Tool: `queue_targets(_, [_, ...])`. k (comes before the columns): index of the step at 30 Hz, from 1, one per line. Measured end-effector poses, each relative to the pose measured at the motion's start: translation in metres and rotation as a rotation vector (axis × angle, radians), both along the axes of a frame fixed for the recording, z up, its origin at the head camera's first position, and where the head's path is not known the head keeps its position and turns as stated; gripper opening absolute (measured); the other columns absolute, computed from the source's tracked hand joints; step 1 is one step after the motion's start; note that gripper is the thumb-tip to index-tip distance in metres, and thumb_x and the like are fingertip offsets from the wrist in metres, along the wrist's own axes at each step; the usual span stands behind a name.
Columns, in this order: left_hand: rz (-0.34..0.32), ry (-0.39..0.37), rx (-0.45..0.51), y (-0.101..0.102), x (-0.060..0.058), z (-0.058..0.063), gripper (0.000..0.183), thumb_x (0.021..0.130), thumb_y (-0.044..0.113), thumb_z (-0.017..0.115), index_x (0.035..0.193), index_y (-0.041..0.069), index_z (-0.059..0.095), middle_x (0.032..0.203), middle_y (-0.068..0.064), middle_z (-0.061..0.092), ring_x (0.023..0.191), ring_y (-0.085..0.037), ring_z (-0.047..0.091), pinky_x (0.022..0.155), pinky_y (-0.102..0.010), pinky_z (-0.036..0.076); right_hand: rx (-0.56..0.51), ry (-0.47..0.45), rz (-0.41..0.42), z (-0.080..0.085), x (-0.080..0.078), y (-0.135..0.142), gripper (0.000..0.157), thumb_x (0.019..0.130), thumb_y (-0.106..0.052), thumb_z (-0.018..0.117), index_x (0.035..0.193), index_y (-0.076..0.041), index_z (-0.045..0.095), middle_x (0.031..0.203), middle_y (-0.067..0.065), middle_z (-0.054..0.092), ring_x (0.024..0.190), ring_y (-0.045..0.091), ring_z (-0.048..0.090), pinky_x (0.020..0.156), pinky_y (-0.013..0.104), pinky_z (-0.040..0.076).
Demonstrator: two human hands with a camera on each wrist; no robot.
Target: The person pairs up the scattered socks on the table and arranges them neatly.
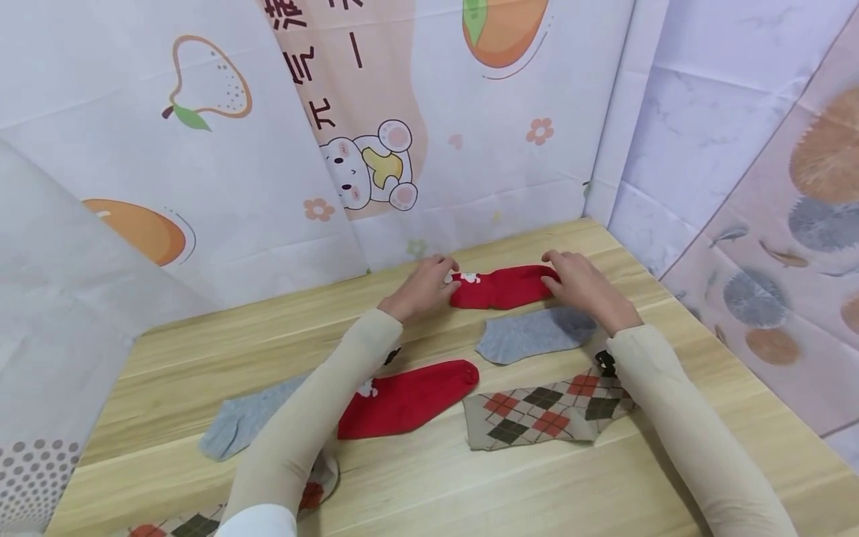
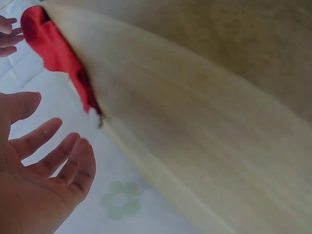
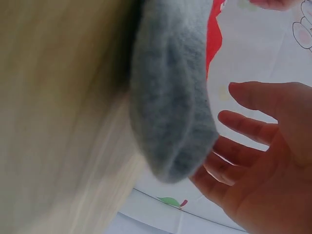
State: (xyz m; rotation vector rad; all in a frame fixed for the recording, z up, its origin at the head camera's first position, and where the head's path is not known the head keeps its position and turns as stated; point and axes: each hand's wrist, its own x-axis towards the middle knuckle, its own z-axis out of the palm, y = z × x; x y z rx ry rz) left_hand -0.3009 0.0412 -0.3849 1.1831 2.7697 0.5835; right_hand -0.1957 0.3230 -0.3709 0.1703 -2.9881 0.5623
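The far red fabric sock with white patches [image 1: 503, 289] is lying lengthwise between the left hand [image 1: 423, 289] and right hand [image 1: 585, 286]. Both have loosely bent, spread fingers and aren't gripping anything.

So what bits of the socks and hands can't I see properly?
- Head view: part of the left grey sock, behind the left sleeve.
- Head view: part of the lower-left diamond sock, cut by the bottom edge and covered by that sleeve.
- Right wrist view: most of the far red sock, behind the right grey sock.
- Left wrist view: most of the right hand, cut off by the left edge.
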Motion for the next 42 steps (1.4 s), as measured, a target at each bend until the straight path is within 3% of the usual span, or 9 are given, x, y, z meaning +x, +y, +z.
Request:
queue_targets(6, [-0.023, 0.066, -0.089, 0.007, -0.006, -0.010, 0.044, 0.103, 0.026, 0.055, 0.137, -0.001, 0.055, 0.138, -0.014, 0.053, 0.131, -0.030, 0.042, 0.111, -0.041, 0.033, -0.008, -0.060, 0.039, -0.007, 0.000, -0.002, 0.043, 0.098, -0.010, 0.060, 0.132, 0.012, 0.047, 0.122, 0.031, 0.059, 0.112, 0.042, 0.056, 0.099, 0.055, 0.044])
queue_targets(14, [0.014, 0.040, -0.126, 0.008, -0.005, -0.013, 0.032, 0.099, 0.021, 0.062, 0.126, 0.005, 0.058, 0.126, -0.013, 0.054, 0.117, -0.030, 0.045, 0.099, -0.042, 0.042, -0.004, -0.055, 0.060, -0.007, 0.001, -0.008, 0.041, 0.097, -0.007, 0.059, 0.132, 0.013, 0.047, 0.122, 0.032, 0.058, 0.115, 0.043, 0.056, 0.099, 0.055, 0.044])
queue_targets(18, [0.045, 0.004, -0.127, 0.006, -0.005, -0.011, 0.041, 0.097, 0.022, 0.065, 0.131, 0.003, 0.053, 0.126, -0.014, 0.055, 0.119, -0.030, 0.047, 0.100, -0.043, 0.042, 0.033, -0.055, 0.032, -0.008, 0.001, -0.007, 0.029, 0.096, -0.005, 0.059, 0.118, 0.013, 0.057, 0.106, 0.027, 0.065, 0.095, 0.037, 0.061, 0.086, 0.050, 0.049])
queue_targets(21, [0.062, -0.024, -0.128, 0.006, -0.008, -0.011, 0.039, 0.095, 0.023, 0.067, 0.126, 0.001, 0.057, 0.118, -0.013, 0.058, 0.113, -0.028, 0.049, 0.095, -0.040, 0.044, 0.053, -0.065, 0.010, -0.009, 0.001, -0.005, 0.017, 0.095, -0.006, 0.060, 0.102, 0.009, 0.064, 0.092, 0.020, 0.067, 0.080, 0.030, 0.061, 0.075, 0.047, 0.050])
queue_targets(24, [0.060, -0.059, -0.101, 0.004, -0.011, -0.011, 0.030, 0.094, 0.021, 0.069, 0.116, 0.001, 0.063, 0.110, -0.012, 0.060, 0.107, -0.026, 0.048, 0.090, -0.038, 0.045, 0.064, -0.062, -0.004, -0.009, 0.002, -0.004, 0.013, 0.095, -0.006, 0.060, 0.093, 0.005, 0.066, 0.087, 0.016, 0.067, 0.076, 0.029, 0.060, 0.072, 0.047, 0.050])
queue_targets(32, [0.046, -0.242, 0.105, -0.008, -0.018, -0.015, 0.015, 0.101, 0.014, 0.059, 0.108, 0.001, 0.058, 0.094, -0.010, 0.061, 0.078, -0.017, 0.056, 0.070, -0.027, 0.047, 0.047, 0.000, -0.038, -0.006, 0.003, -0.002, 0.014, 0.093, -0.001, 0.053, 0.096, 0.006, 0.064, 0.083, 0.016, 0.066, 0.072, 0.030, 0.059, 0.068, 0.046, 0.049])
queue_targets(42, [0.060, -0.261, 0.178, -0.018, -0.020, -0.006, 0.013, 0.099, 0.015, 0.062, 0.107, 0.004, 0.061, 0.096, -0.009, 0.062, 0.082, -0.018, 0.056, 0.067, -0.027, 0.048, 0.006, 0.032, -0.031, 0.002, 0.004, -0.002, 0.017, 0.093, 0.002, 0.055, 0.099, 0.009, 0.068, 0.094, 0.024, 0.070, 0.082, 0.038, 0.065, 0.076, 0.051, 0.051])
